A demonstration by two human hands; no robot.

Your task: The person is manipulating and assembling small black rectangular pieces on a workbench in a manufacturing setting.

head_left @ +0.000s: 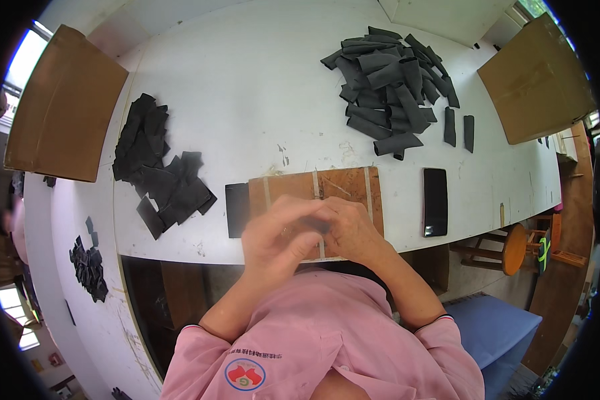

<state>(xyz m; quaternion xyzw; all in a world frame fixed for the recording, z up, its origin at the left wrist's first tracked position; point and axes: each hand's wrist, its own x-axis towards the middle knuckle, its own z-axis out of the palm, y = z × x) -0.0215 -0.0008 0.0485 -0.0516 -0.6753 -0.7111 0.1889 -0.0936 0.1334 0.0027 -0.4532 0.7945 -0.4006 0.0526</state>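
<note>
Both hands, left point(273, 237) and right point(350, 230), meet over board point(293, 187); grip content blurred, cannot tell. Flat pile point(160, 170) left, rolled pile point(393, 87) right.

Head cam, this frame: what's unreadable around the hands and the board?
- Left hand: motion-blurred in the head view, so its grip cannot be told.
- Right hand: a dark bit shows between the fingers; the hands hide what it is.
- Wooden board: near edge covered by both hands.
- Black rectangle: its right edge seems tucked beside or under the board; which is unclear.
</note>
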